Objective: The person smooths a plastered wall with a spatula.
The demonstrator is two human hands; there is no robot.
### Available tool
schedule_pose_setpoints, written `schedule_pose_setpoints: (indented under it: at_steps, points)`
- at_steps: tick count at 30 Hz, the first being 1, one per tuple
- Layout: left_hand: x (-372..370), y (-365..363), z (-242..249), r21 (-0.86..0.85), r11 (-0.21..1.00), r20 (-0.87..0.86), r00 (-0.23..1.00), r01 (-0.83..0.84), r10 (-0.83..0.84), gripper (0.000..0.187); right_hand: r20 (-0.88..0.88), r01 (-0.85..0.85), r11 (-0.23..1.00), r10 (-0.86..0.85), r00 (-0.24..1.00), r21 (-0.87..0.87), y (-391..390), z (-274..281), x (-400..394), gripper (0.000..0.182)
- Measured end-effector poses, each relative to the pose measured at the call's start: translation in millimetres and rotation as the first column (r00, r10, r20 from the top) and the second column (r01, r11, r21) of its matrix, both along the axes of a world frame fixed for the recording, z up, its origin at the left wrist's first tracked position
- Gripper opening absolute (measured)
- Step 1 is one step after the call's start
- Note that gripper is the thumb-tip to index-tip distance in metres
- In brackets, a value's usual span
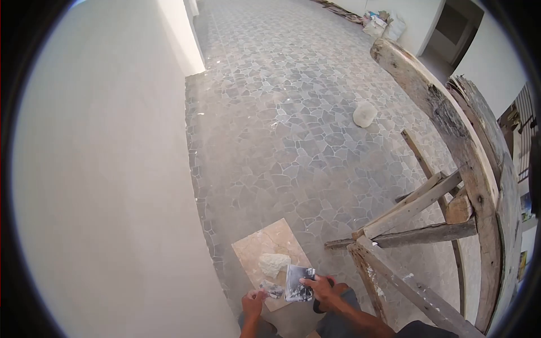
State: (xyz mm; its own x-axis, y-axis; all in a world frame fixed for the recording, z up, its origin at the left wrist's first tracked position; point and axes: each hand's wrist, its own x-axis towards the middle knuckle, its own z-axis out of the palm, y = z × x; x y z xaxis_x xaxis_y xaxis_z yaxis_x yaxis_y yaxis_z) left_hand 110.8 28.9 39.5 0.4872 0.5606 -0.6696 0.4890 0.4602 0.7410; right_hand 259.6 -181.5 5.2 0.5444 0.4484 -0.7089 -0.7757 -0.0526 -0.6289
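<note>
A lump of whitish putty (274, 263) sits on a square beige tile (277, 236) on the floor in front of me. My right hand (323, 288) grips a wide, flat putty knife (296, 286), its dark metal face smeared with white. This blade is just beside the lump, over the tile's right part. My left hand (253, 303) is closed on a smaller putty-smeared scraper (272, 289) at the tile's near edge, its blade pointing toward the wider one. The handles of both tools are mostly hidden by my fingers.
A plain plastered wall (112, 169) rises close on my left. Rough wooden trestle scaffolding (417, 225) stands close on my right. A pale round object (365, 114) sits farther off on the stone-patterned floor (315, 152). Sacks (385, 25) lie by the far wall, near a doorway (451, 34).
</note>
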Motion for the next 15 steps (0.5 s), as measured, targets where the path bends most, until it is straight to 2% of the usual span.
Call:
schedule_pose_setpoints:
  at_steps: [2, 4, 6, 7, 9, 10, 11, 12, 13, 14, 15]
  points:
    - [-10, 13, 37, -0.044, 0.999, 0.021, 1.000, 0.009, -0.008, 0.023, -0.086, -0.024, 0.998, 0.020, 0.996, -0.052, -8, 46, -21, 0.035]
    - [-31, 32, 37, -0.092, 0.995, -0.040, 0.998, 0.041, -0.045, 0.028, -0.170, -0.011, 1.000, 0.007, 0.985, -0.020, 0, 78, -21, 0.036]
    - [-10, 37, 112, 0.181, 0.938, -0.149, 0.951, 0.297, -0.272, 0.028, -0.255, 0.057, 0.998, -0.046, 0.966, 0.039, 8, 121, -14, 0.037]
    - [-1, 45, 116, 0.197, 0.914, -0.173, 0.930, 0.354, -0.323, 0.030, -0.212, 0.031, 0.999, -0.025, 0.977, 0.023, 9, 127, -5, 0.036]
    - [-7, 62, 94, 0.224, 0.859, -0.231, 0.881, 0.460, -0.412, 0.034, -0.134, -0.024, 1.000, 0.022, 0.991, -0.014, 10, 140, 16, 0.035]
    - [-10, 77, 50, 0.406, 0.620, -0.305, 0.739, 0.671, -0.600, 0.036, -0.192, 0.092, 0.996, -0.089, 0.977, 0.004, 23, 189, 34, 0.035]
    - [-10, 92, 14, 0.585, 0.250, -0.467, 0.573, 0.772, -0.674, 0.038, -0.249, 0.204, 0.979, -0.192, 0.949, 0.023, 40, 249, 57, 0.036]
    - [-5, 107, -5, 0.687, -0.097, -0.602, 0.490, 0.720, -0.631, 0.040, -0.233, 0.291, 0.956, -0.278, 0.932, 0.023, 44, 260, 67, 0.037]
    - [25, 132, 16, 0.617, 0.063, -0.502, 0.454, 0.785, -0.736, 0.037, -0.220, 0.379, 0.925, -0.365, 0.905, 0.023, 39, 271, 75, 0.037]
    - [54, 157, 32, 0.500, 0.226, -0.385, 0.449, 0.836, -0.807, 0.034, -0.034, 0.326, 0.944, -0.324, 0.945, 0.057, 25, 264, 78, 0.038]
    - [87, 184, 51, 0.352, 0.363, -0.283, 0.468, 0.863, -0.837, 0.033, 0.022, 0.357, 0.928, -0.361, 0.932, 0.111, 31, 274, 84, 0.039]
